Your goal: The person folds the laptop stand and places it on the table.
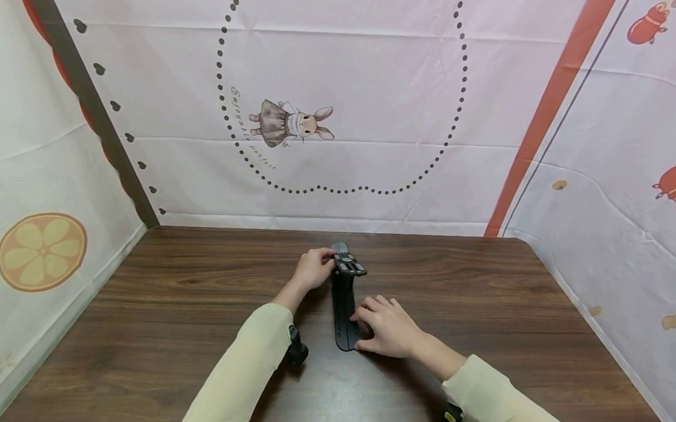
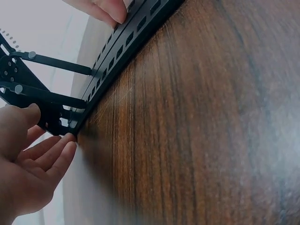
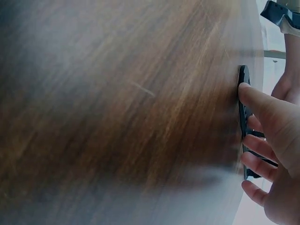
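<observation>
A black folding stand (image 1: pixel 343 305) lies lengthwise on the table, with a slotted rail as its base and a hinged plate (image 1: pixel 349 264) raised on two struts near the far end. My left hand (image 1: pixel 314 270) pinches the far, raised end; in the left wrist view its thumb lies against the plate and its fingers are below. At the near end, my right hand (image 1: pixel 389 326) holds the base by its right edge with thumb and forefinger. The other right fingers spread along the edge in the right wrist view, where much of the stand (image 3: pixel 243 112) is hidden.
The brown wooden table (image 1: pixel 199 280) surrounds the stand. Printed cloth (image 1: pixel 377 99) hangs behind it and at both sides. A black wrist camera (image 1: pixel 296 347) sits on the left sleeve, another (image 1: pixel 450 417) on the right.
</observation>
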Tool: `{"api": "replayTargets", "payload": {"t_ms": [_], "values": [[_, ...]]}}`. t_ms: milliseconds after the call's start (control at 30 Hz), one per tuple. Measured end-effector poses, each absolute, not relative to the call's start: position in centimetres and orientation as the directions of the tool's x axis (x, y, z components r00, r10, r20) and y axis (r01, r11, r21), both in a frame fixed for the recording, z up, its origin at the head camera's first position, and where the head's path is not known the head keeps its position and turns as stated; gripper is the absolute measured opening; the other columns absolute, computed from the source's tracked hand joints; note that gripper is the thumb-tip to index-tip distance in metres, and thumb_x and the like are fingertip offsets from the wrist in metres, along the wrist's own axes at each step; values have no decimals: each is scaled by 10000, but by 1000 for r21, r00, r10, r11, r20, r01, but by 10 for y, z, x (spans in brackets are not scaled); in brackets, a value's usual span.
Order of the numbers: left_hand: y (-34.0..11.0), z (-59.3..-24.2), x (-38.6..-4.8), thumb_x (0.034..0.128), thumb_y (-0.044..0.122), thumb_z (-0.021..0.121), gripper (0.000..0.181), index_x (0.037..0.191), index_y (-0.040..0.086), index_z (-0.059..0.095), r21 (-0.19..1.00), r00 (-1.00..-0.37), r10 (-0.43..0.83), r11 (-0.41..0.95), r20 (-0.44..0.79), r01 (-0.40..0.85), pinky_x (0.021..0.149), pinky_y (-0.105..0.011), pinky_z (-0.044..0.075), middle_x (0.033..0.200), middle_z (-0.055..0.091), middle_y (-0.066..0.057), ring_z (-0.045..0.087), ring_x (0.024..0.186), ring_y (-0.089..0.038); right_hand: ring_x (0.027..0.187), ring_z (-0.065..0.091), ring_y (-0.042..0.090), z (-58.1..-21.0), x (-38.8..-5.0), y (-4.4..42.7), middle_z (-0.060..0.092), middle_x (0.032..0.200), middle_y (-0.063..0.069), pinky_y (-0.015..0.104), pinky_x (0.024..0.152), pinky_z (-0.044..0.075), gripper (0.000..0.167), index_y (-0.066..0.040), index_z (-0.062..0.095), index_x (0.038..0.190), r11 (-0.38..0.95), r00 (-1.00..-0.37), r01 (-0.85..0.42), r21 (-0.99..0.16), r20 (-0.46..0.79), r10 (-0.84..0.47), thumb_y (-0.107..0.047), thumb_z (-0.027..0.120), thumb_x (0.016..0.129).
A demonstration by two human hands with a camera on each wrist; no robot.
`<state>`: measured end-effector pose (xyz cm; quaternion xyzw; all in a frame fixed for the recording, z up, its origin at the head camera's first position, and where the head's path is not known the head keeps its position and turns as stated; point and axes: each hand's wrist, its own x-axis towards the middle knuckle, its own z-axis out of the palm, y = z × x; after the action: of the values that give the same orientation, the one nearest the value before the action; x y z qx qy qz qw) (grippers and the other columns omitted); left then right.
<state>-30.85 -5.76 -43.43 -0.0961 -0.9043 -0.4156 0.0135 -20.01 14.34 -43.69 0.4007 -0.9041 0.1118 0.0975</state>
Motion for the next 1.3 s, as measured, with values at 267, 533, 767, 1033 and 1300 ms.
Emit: {"api": "replayTargets", "payload": {"t_ms": [267, 533, 767, 1033, 1300], "values": [[-57, -436, -310, 954, 179, 493, 360, 1298, 79, 524, 762, -980, 182, 623, 77, 176, 905, -396, 461, 1266, 569, -115, 542, 1154, -259, 921, 501, 165, -437, -200, 139, 545, 1039, -36, 423, 825, 422, 408, -196, 627, 1053, 687, -692, -717, -118, 242, -680, -447, 717, 745], [-57, -439, -312, 951, 174, 484, 361, 1299, 87, 527, 761, -981, 165, 623, 97, 180, 811, -347, 469, 1271, 561, -136, 543, 1150, -258, 923, 511, 179, -436, -201, 135, 554, 1039, -26, 425, 819, 423, 410, -190, 633, 1042, 691, -699, -711, -130, 241, -673, -449, 724, 738], [-57, -435, -308, 950, 150, 484, 363, 1304, 77, 519, 770, -983, 162, 616, 81, 165, 828, -372, 464, 1279, 554, -136, 534, 1160, -253, 925, 514, 184, -436, -200, 134, 549, 1047, -18, 409, 793, 426, 406, -186, 629, 1046, 690, -700, -710, -139, 239, -673, -441, 722, 744], [-60, -433, -303, 950, 157, 492, 381, 1320, 63, 496, 759, -980, 176, 625, 92, 184, 773, -358, 467, 1296, 540, -135, 573, 1095, -269, 969, 521, 188, -434, -203, 138, 554, 1074, -11, 415, 802, 439, 331, -169, 625, 1101, 657, -688, -725, -206, 199, -697, -335, 681, 820], [-67, -429, -294, 925, 179, 549, 342, 1255, 90, 561, 779, -978, 168, 593, 127, 203, 856, -389, 487, 1219, 599, -76, 591, 1077, -242, 981, 561, 190, -426, -210, 143, 591, 1071, 16, 404, 803, 467, 286, -130, 627, 1120, 626, -692, -713, -316, 172, -701, -228, 651, 852]]}}
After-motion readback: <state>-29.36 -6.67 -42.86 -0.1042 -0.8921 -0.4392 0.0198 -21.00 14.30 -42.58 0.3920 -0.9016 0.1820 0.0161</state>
